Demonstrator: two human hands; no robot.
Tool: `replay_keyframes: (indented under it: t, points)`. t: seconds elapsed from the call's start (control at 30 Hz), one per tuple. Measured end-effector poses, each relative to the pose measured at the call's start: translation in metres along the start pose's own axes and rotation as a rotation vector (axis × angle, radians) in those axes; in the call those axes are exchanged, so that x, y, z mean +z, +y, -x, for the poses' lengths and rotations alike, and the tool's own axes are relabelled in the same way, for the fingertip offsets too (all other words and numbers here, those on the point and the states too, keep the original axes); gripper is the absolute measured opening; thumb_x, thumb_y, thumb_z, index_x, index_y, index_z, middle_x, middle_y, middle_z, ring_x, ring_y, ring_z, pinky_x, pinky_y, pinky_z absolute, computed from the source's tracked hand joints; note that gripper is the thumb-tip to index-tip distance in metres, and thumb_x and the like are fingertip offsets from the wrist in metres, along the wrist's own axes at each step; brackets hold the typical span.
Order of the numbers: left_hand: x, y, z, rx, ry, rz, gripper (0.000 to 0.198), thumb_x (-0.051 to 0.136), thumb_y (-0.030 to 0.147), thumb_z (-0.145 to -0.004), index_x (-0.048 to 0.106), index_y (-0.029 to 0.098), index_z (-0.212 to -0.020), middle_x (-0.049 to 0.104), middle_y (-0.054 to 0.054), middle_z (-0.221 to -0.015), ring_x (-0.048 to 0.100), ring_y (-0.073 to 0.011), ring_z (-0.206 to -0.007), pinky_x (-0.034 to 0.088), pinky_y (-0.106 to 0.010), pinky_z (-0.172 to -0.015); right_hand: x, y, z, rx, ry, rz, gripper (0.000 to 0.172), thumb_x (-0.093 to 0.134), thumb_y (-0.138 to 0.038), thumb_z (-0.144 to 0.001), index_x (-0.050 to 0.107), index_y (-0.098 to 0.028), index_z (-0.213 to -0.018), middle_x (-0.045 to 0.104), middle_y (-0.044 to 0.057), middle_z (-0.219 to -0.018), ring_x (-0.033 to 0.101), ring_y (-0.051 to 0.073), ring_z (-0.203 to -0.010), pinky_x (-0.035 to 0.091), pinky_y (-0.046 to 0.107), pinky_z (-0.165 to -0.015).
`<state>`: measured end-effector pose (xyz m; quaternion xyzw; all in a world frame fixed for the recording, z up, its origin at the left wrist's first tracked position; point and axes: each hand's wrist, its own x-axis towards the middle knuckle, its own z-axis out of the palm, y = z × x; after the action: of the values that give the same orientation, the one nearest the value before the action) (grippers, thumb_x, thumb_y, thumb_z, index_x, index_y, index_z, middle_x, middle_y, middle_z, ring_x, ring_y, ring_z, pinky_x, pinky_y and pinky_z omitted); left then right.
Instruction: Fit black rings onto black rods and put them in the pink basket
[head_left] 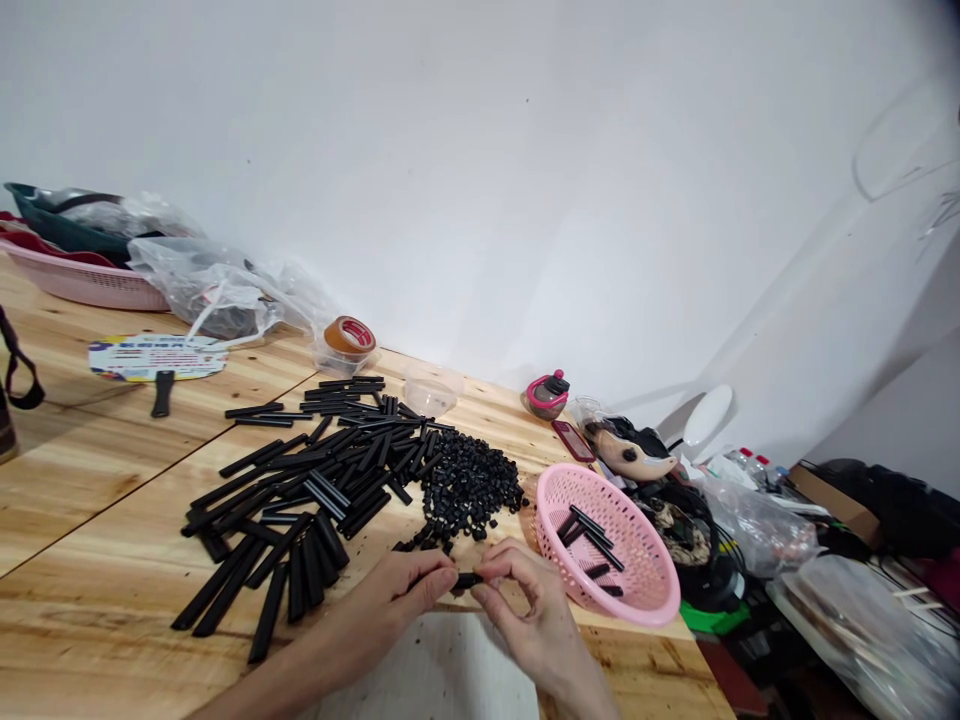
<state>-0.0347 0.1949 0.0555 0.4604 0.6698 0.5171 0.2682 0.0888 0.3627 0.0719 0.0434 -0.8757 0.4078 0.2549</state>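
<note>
My left hand (412,590) and my right hand (529,605) meet at the front of the table. Both are closed in a pinch on one short black tube (469,580), whose ends are hidden by the fingers. Just beyond my hands lies a heap of small black pieces (469,480). To its left spreads a loose pile of long black tubes (300,480). On the right, beside my right hand, stands a pink perforated basket (645,560) with several black tubes inside. A pale board or sheet (442,665) is below my hands.
Along the wall are a roll of brown tape (349,336), a clear plastic tub (433,390) and a pink-and-grey bottle (547,398). A hand fan (157,357), plastic bags (225,290) and a pink tray (90,280) sit at left. Clutter crowds the right side.
</note>
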Motion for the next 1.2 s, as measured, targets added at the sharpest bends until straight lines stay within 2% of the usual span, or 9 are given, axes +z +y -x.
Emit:
replay_keyframes:
  t: [0.13, 0.27, 0.4, 0.57, 0.73, 0.93, 1.1, 1.2]
  points:
    - [0.001, -0.001, -0.001, 0.022, 0.014, -0.069, 0.043, 0.038, 0.048, -0.097, 0.058, 0.016, -0.077, 0.042, 0.004, -0.069, 0.041, -0.0144, -0.069, 0.027, -0.024, -0.061, 0.000, 0.003, 0.001, 0.000, -0.003, 0.014, 0.003, 0.063, -0.019, -0.088, 0.064, -0.021, -0.085, 0.066, 0.004, -0.087, 0.063, 0.020, -0.084, 0.049, 0.030, -0.074]
    - [0.002, -0.001, -0.001, 0.051, 0.038, -0.146, 0.041, 0.037, 0.045, -0.099, 0.061, 0.017, -0.081, 0.049, 0.003, -0.070, 0.046, -0.0149, -0.071, 0.029, -0.024, -0.063, 0.001, 0.005, 0.000, 0.007, 0.009, 0.016, 0.003, 0.064, -0.020, -0.087, 0.064, -0.022, -0.084, 0.066, 0.003, -0.086, 0.063, 0.019, -0.083, 0.049, 0.030, -0.073]
    - [0.000, 0.000, 0.001, 0.070, 0.036, -0.154, 0.040, 0.037, 0.044, -0.099, 0.065, 0.017, -0.087, 0.057, 0.002, -0.075, 0.051, -0.0157, -0.074, 0.032, -0.024, -0.065, 0.002, 0.003, -0.001, 0.018, 0.020, 0.010, 0.005, 0.065, -0.017, -0.086, 0.063, -0.022, -0.085, 0.066, 0.003, -0.085, 0.063, 0.019, -0.083, 0.048, 0.030, -0.074]
    - [0.000, 0.003, 0.001, 0.066, 0.047, -0.145, 0.041, 0.037, 0.044, -0.099, 0.067, 0.017, -0.088, 0.059, 0.002, -0.073, 0.052, -0.0155, -0.070, 0.034, -0.023, -0.063, 0.006, 0.007, 0.001, 0.044, 0.068, -0.085, 0.006, 0.066, -0.016, -0.085, 0.064, -0.021, -0.086, 0.065, 0.003, -0.086, 0.063, 0.019, -0.085, 0.048, 0.029, -0.075]
    - [0.003, 0.004, 0.003, 0.098, 0.124, -0.199, 0.032, 0.041, 0.038, -0.099, 0.068, 0.021, -0.094, 0.072, -0.002, -0.095, 0.062, -0.0198, -0.089, 0.042, -0.024, -0.078, 0.009, 0.012, 0.003, 0.052, 0.103, -0.157, 0.008, 0.068, -0.015, -0.084, 0.065, -0.022, -0.087, 0.065, 0.003, -0.090, 0.063, 0.019, -0.088, 0.048, 0.029, -0.077]
    - [0.004, 0.001, 0.007, 0.137, 0.156, -0.275, 0.027, 0.042, 0.032, -0.099, 0.067, 0.025, -0.104, 0.074, -0.001, -0.101, 0.065, -0.0199, -0.093, 0.042, -0.025, -0.080, 0.012, 0.011, 0.001, 0.045, 0.107, -0.183, 0.011, 0.068, -0.012, -0.083, 0.068, -0.023, -0.088, 0.067, 0.003, -0.091, 0.063, 0.018, -0.088, 0.048, 0.027, -0.077]
    - [0.005, 0.002, 0.006, 0.116, 0.174, -0.224, 0.028, 0.041, 0.034, -0.099, 0.067, 0.022, -0.096, 0.072, -0.001, -0.095, 0.063, -0.0193, -0.088, 0.040, -0.025, -0.077, 0.018, 0.015, -0.001, 0.036, 0.164, -0.274, 0.015, 0.070, -0.012, -0.081, 0.072, -0.025, -0.088, 0.068, 0.001, -0.088, 0.063, 0.016, -0.084, 0.049, 0.024, -0.073]
    - [0.005, 0.001, 0.004, 0.090, 0.143, -0.128, 0.033, 0.040, 0.039, -0.099, 0.065, 0.020, -0.090, 0.068, -0.001, -0.086, 0.058, -0.0180, -0.082, 0.038, -0.024, -0.072, 0.021, 0.018, -0.002, 0.039, 0.200, -0.363, 0.018, 0.074, -0.010, -0.076, 0.074, -0.026, -0.083, 0.068, 0.000, -0.082, 0.062, 0.014, -0.077, 0.047, 0.022, -0.066]
